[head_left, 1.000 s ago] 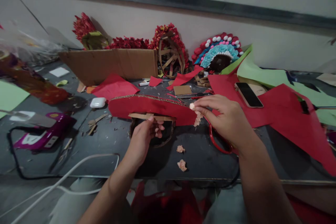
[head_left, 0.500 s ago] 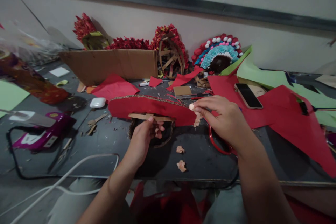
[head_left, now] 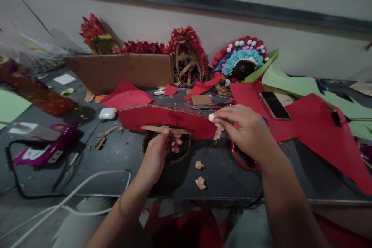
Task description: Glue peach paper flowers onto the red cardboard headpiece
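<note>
Head view: the red panel (head_left: 154, 118) runs lengthwise left to right, its right end beside the right hand (head_left: 250, 131), which pinches a pale crumpled piece (head_left: 218, 131), while the left hand (head_left: 155, 157) grips the cardboard strip (head_left: 180, 130).

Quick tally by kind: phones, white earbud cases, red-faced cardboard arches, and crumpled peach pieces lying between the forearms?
Phone: 1
White earbud case: 1
Red-faced cardboard arch: 1
Crumpled peach pieces between the forearms: 2
Total: 5

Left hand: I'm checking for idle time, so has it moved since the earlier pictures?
No, not noticeably: the left hand keeps the same place against the white case, its thumb still at the cardboard strip.
</note>
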{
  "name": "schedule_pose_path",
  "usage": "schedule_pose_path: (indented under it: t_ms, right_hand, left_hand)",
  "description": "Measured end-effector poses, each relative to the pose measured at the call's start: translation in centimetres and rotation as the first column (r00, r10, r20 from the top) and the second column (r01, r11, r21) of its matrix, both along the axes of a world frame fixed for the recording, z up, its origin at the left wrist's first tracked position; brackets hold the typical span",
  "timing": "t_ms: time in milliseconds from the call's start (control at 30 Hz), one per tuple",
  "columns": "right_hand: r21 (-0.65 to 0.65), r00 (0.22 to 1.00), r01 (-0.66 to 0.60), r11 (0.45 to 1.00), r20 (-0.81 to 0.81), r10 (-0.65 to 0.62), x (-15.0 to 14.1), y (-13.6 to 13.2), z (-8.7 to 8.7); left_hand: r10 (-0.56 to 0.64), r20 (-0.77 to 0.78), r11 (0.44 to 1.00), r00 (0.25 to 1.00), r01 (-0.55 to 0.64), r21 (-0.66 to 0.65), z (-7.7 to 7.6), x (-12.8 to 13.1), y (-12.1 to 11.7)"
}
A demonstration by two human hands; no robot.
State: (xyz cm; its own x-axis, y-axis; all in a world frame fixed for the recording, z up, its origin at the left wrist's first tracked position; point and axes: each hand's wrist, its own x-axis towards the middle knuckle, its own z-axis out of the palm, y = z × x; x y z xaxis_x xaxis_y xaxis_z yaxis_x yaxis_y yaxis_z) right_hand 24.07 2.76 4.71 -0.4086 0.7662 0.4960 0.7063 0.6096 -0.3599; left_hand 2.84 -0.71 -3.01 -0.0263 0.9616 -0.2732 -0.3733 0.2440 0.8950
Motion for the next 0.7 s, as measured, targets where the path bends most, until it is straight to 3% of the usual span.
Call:
schedule_pose_path:
  t_ms: [700]
  right_hand:
    - [-0.013,1.000,0.007,1.000,0.001,-0.007,-0.05,-0.02,-0.06]
  left_hand:
    - [-0.019,-0.005,1.000,1.000,0.018,-0.008,-0.20,-0.04,0.05]
